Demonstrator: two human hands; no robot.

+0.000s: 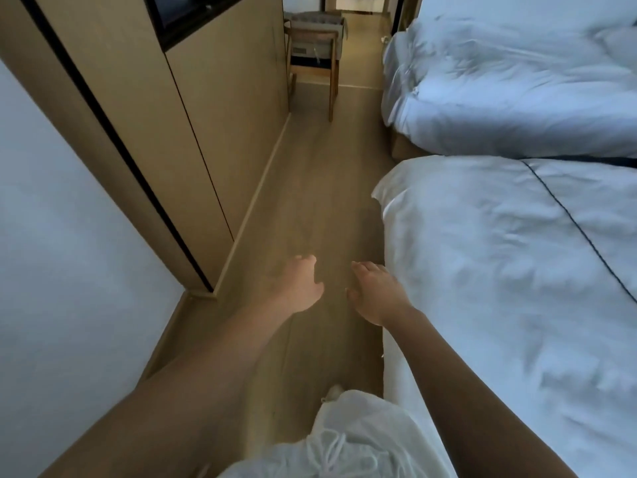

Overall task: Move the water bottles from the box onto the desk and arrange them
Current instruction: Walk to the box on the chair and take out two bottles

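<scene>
My left hand (pixel 299 286) and my right hand (pixel 374 294) are stretched out in front of me over the wooden floor, palms down, fingers apart, holding nothing. They hover side by side a short gap apart. No water bottles, no box and no desk top show in this view.
I stand in a narrow aisle of wooden floor (pixel 320 188). A wood-panelled wall (pixel 206 108) with a dark screen runs along the left. Two beds with white duvets (pixel 510 257) fill the right. A wooden chair (pixel 315 46) stands at the far end of the aisle.
</scene>
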